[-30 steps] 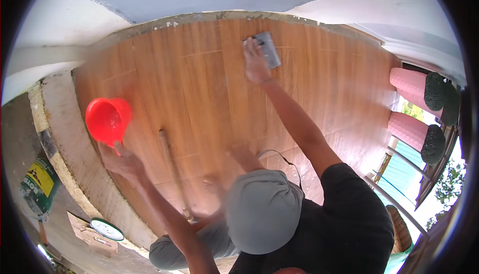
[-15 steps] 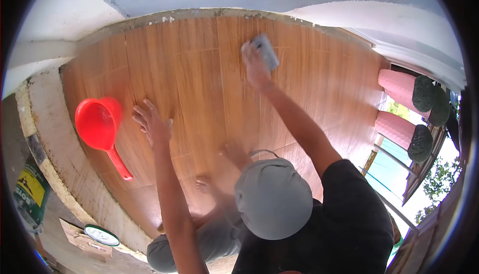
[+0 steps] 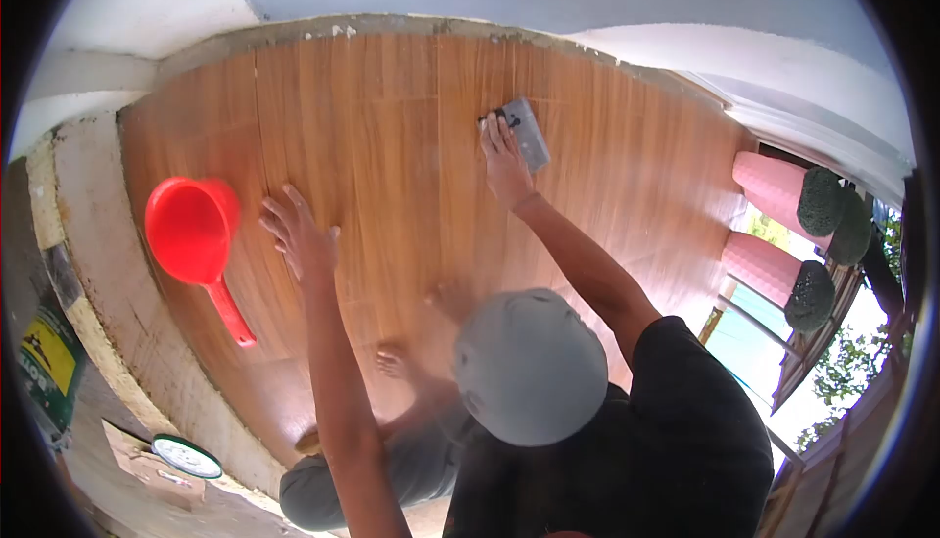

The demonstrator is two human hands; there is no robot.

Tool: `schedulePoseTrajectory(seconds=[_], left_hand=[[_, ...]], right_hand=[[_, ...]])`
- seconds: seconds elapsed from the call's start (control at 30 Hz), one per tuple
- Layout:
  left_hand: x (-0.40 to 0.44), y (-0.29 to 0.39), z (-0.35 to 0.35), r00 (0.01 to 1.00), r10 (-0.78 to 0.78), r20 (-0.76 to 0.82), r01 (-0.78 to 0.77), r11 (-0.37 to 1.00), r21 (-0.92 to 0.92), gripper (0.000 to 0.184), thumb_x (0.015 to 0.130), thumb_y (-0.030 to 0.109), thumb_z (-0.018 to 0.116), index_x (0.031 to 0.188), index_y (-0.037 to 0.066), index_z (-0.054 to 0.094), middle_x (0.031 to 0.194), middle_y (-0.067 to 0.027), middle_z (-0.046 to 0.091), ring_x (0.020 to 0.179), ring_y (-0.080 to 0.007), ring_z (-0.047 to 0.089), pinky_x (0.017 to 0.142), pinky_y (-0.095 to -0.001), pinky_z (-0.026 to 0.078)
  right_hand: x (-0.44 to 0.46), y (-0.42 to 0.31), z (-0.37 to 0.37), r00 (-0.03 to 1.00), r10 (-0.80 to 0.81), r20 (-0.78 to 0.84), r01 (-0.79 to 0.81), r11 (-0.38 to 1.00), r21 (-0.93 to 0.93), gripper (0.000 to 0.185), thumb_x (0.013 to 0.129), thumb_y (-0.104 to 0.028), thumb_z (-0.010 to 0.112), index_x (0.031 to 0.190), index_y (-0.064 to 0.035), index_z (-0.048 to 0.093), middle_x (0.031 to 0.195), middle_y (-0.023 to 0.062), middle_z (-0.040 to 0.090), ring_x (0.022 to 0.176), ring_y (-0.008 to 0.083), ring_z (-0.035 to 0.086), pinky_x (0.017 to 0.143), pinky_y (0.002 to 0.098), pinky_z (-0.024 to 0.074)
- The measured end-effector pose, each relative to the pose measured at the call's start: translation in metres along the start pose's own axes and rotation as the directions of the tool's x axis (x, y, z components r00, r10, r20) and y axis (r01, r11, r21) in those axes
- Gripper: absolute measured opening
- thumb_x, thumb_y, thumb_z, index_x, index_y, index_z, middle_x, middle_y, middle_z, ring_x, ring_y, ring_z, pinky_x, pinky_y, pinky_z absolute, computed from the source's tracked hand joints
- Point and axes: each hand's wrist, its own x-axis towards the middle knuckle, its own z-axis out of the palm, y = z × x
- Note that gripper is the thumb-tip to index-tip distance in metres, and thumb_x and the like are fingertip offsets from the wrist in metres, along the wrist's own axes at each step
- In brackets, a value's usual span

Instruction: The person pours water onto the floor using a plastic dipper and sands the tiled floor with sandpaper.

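A person in a grey cap (image 3: 532, 367) crouches on a wood-look tiled floor (image 3: 392, 166). At upper centre, the right hand (image 3: 509, 171) is curled around the dark grip of a flat grey tool (image 3: 530, 137), which lies against the floor. Left of centre, the left hand (image 3: 305, 237) has its fingers spread, holding nothing, near a red dipper (image 3: 188, 230) at the frame's left.
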Motion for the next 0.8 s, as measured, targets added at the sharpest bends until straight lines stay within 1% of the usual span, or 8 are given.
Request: schedulePoseTrajectory(seconds=[0.07,0.17,0.37,0.47,0.57,0.67,0.77,0.8], left_hand=[[0.003,-0.005,0.007,0.999,0.025,-0.039,-0.025,1.0,-0.013,0.116,0.074,0.02,0.086,0.158,0.018,0.007,0.161,-0.0277,0.001,0.145,-0.0556,0.011,0.103,-0.0653,0.044],[0.004,-0.004,0.011,0.999,0.022,-0.04,-0.022,1.0,-0.006,0.116,0.073,0.02,0.086,0.158,0.019,0.007,0.161,-0.0276,0.001,0.145,-0.0557,0.01,0.103,-0.0657,0.043],[0.001,-0.005,0.006,0.998,0.044,-0.042,-0.044,0.999,-0.001,0.116,0.074,0.022,0.085,0.158,0.018,0.005,0.161,-0.0281,0.001,0.145,-0.0556,0.011,0.102,-0.0659,0.044],[0.002,-0.007,0.007,0.998,0.049,-0.035,-0.049,0.999,0.003,0.116,0.075,0.023,0.085,0.158,0.018,0.006,0.161,-0.028,0.001,0.145,-0.055,0.011,0.102,-0.0653,0.045],[0.003,-0.002,0.0,1.0,0.012,-0.001,-0.012,1.0,0.023,0.116,0.074,0.023,0.085,0.158,0.018,0.005,0.161,-0.0277,0.001,0.145,-0.0542,0.012,0.102,-0.064,0.045],[0.003,-0.008,0.011,0.997,0.043,-0.057,-0.041,0.999,0.027,0.117,0.074,0.024,0.086,0.158,0.018,0.005,0.161,-0.0276,0.003,0.146,-0.0538,0.012,0.102,-0.0631,0.046],[0.003,-0.008,0.008,0.997,0.046,-0.057,-0.045,0.999,0.017,0.117,0.073,0.025,0.086,0.158,0.018,0.006,0.161,-0.0275,0.004,0.145,-0.0544,0.011,0.1,-0.0634,0.047],[0.001,-0.008,0.005,0.999,0.024,-0.023,-0.024,1.0,0.01,0.117,0.074,0.023,0.085,0.158,0.02,0.005,0.162,-0.0262,0.002,0.146,-0.0536,0.009,0.102,-0.0644,0.045]], right_hand=[[-0.011,0.005,0.015,1.0,-0.014,0.016,0.014,0.999,-0.03,0.065,0.086,0.0,0.051,0.148,0.0058,0.032,0.157,0.0231,0.028,0.143,0.0388,0.031,0.117,0.0481,0.0293],[0.09,0.01,-0.016,0.998,0.02,-0.06,-0.022,0.999,-0.031,0.066,0.086,0.0,0.05,0.149,0.0051,0.03,0.158,0.0228,0.027,0.144,0.0382,0.031,0.118,0.0489,0.0285],[0.042,-0.054,-0.012,0.993,-0.118,-0.005,0.118,0.993,0.017,0.064,0.089,0.002,0.047,0.15,0.0057,0.028,0.159,0.0234,0.023,0.145,0.0381,0.029,0.119,0.0486,0.0289],[0.126,-0.02,-0.02,0.999,0.035,0.011,-0.035,0.999,-0.024,0.061,0.093,0.0,0.045,0.15,0.0056,0.026,0.161,0.022,0.019,0.147,0.0367,0.026,0.12,0.0484,0.0284],[0.084,-0.05,-0.02,0.988,0.021,0.154,0.008,0.982,-0.188,0.058,0.095,-0.002,0.043,0.15,0.006,0.026,0.16,0.022,0.02,0.147,0.0361,0.027,0.12,0.048,0.0284],[0.054,-0.044,-0.005,0.992,-0.054,0.112,0.068,0.99,-0.123,0.059,0.095,-0.003,0.044,0.15,0.0062,0.026,0.16,0.0232,0.02,0.146,0.0365,0.028,0.118,0.0485,0.0298],[0.122,-0.011,-0.005,0.994,0.075,-0.075,-0.083,0.991,-0.104,0.063,0.089,-0.003,0.048,0.149,0.0036,0.031,0.159,0.0228,0.023,0.144,0.0387,0.031,0.115,0.0492,0.0328],[0.11,-0.021,-0.004,0.997,0.073,-0.026,-0.076,0.988,-0.132,0.062,0.09,-0.003,0.048,0.149,0.0035,0.031,0.159,0.0229,0.023,0.144,0.0386,0.031,0.116,0.0494,0.0327]])
